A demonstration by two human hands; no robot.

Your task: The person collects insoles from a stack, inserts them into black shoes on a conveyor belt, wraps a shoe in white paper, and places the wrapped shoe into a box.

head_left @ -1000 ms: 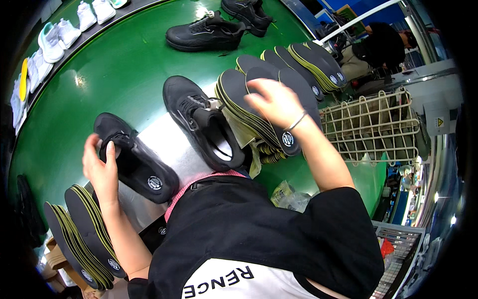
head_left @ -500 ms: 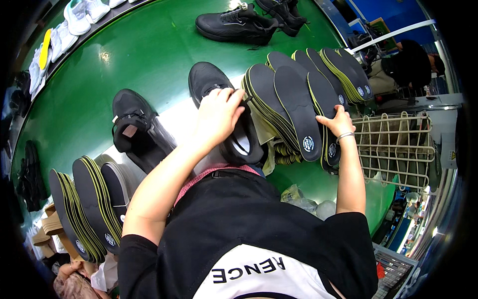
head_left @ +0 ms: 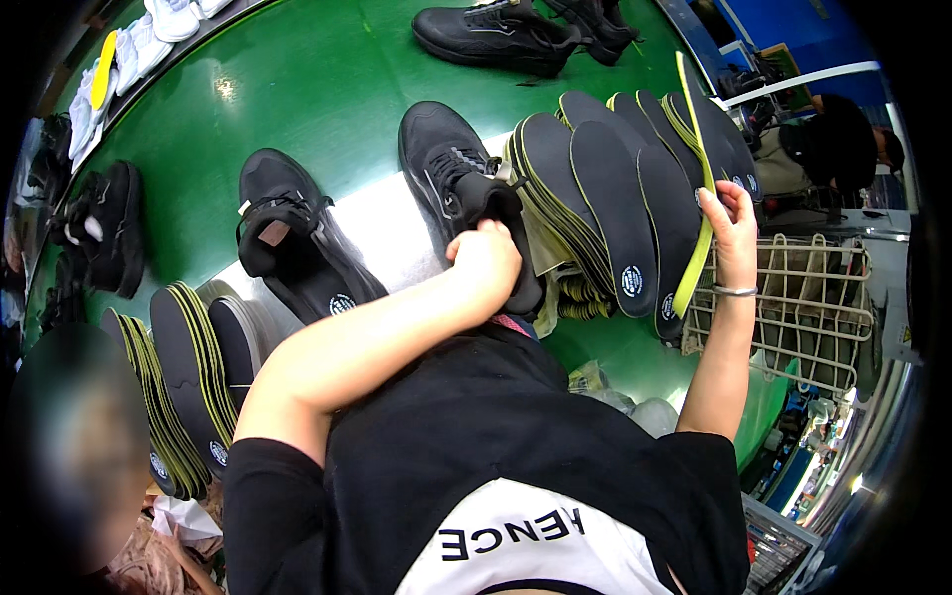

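Observation:
My left hand (head_left: 488,260) is closed at the opening of a black lace-up shoe (head_left: 436,149), its curled fingers partly hidden by the shoe's collar. The shoe's toe points away from me. At the right, my right hand (head_left: 732,228) pinches a black insole with a lime-green underside (head_left: 701,248), held on edge and lifted off the rows. Just left of it lie stacked black insoles (head_left: 613,188) with green edges. A second black shoe (head_left: 283,203) stands to the left, an insole showing inside it.
More insole stacks (head_left: 188,357) stand at the near left. Black shoes (head_left: 496,38) sit at the far side of the green table (head_left: 337,69). White shoes (head_left: 139,50) line a far-left ledge. A wire basket (head_left: 793,297) is at the right. Another person (head_left: 183,545) is at the lower left.
My right hand has raised one insole from the stack and tilted it on edge. My left hand has moved from the shoe's tongue and laces toward me, to its opening.

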